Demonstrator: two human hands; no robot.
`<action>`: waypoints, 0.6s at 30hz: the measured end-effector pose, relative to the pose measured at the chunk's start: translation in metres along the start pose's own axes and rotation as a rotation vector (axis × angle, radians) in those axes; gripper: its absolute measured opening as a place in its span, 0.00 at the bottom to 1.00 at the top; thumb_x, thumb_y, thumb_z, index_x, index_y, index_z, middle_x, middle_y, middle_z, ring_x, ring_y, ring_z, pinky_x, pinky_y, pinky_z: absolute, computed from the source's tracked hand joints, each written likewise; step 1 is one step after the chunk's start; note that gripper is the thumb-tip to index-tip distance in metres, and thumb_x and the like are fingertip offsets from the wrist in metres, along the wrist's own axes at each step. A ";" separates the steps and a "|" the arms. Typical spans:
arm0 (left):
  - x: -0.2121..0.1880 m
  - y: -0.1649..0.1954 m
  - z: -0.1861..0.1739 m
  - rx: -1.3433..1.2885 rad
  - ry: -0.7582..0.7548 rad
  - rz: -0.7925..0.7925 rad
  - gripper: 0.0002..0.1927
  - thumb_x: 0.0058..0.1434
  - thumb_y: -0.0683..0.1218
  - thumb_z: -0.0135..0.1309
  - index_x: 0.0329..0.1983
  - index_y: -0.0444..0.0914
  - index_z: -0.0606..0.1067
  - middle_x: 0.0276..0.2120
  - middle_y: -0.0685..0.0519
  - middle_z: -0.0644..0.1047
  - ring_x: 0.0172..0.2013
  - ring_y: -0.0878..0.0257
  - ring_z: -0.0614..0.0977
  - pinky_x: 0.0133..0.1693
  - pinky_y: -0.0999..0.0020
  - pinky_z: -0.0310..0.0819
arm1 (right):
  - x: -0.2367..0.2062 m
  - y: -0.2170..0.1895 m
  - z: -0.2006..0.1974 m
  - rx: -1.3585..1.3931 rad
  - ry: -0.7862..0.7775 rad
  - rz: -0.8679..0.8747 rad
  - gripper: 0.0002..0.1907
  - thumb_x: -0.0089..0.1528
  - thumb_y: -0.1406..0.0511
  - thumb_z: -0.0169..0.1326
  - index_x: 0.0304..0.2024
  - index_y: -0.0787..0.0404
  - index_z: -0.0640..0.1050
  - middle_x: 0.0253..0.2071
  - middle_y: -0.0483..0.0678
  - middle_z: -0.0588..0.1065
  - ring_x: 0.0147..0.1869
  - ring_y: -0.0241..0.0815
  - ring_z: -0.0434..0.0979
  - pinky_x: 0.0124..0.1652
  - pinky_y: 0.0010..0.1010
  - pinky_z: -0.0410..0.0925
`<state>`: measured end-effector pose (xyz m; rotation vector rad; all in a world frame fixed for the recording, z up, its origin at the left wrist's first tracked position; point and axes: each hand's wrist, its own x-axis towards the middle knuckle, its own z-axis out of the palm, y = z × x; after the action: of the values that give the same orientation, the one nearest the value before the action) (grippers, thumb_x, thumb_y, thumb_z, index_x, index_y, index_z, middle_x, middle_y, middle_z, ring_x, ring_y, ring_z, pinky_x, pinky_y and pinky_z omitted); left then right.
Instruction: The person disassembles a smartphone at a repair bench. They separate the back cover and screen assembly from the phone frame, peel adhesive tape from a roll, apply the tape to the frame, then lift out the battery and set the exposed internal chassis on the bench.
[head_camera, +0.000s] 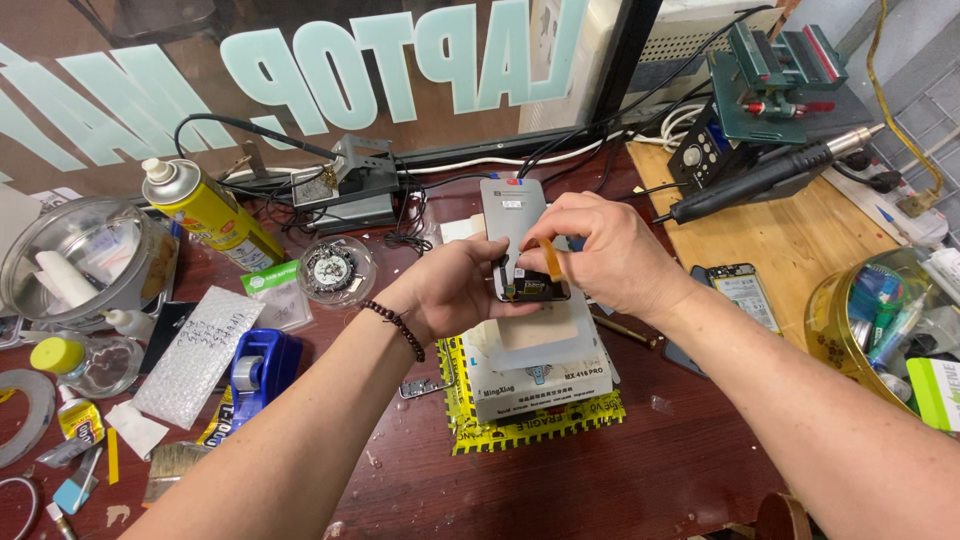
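A grey phone panel (512, 212) is held above a grey box-shaped machine (540, 375) with yellow striped tape along its base. My left hand (455, 290) grips the panel's lower left edge; a dark bead bracelet sits on that wrist. My right hand (600, 250) reaches in from the right and pinches an orange flex ribbon (551, 258) at the panel's dark lower end (535, 290). Both hands meet over the machine's top.
A yellow spray can (205, 210), a glass bowl (75, 255), a blue tape dispenser (262, 368) and bubble wrap (195, 355) lie at left. A hot-air handle (770, 175), a green clamp jig (775, 75), another phone (745, 295) and a yellow jar (880, 320) are at right.
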<state>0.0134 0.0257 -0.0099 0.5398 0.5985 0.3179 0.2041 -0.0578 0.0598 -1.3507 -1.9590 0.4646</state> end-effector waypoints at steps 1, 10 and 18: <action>-0.001 -0.001 0.001 -0.028 -0.054 -0.001 0.22 0.73 0.51 0.34 0.62 0.35 0.68 0.52 0.45 0.78 0.52 0.50 0.82 0.53 0.48 0.79 | 0.002 0.003 0.001 0.020 -0.027 0.042 0.08 0.56 0.63 0.67 0.36 0.58 0.84 0.35 0.43 0.79 0.42 0.39 0.80 0.43 0.30 0.71; -0.003 -0.009 0.006 -0.068 -0.128 0.050 0.20 0.75 0.51 0.36 0.61 0.37 0.70 0.52 0.48 0.77 0.52 0.53 0.81 0.56 0.45 0.77 | 0.010 0.018 0.008 0.150 -0.111 0.347 0.09 0.57 0.62 0.65 0.37 0.59 0.85 0.30 0.44 0.80 0.37 0.31 0.77 0.39 0.27 0.71; 0.002 -0.016 0.004 -0.124 -0.131 0.056 0.20 0.75 0.50 0.37 0.63 0.37 0.69 0.53 0.48 0.77 0.52 0.54 0.81 0.57 0.43 0.76 | 0.012 0.028 0.013 0.185 -0.166 0.392 0.09 0.57 0.62 0.65 0.35 0.61 0.85 0.29 0.42 0.81 0.36 0.29 0.77 0.39 0.25 0.71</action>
<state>0.0191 0.0122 -0.0168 0.4549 0.4344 0.3672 0.2109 -0.0346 0.0375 -1.6197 -1.7250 0.9471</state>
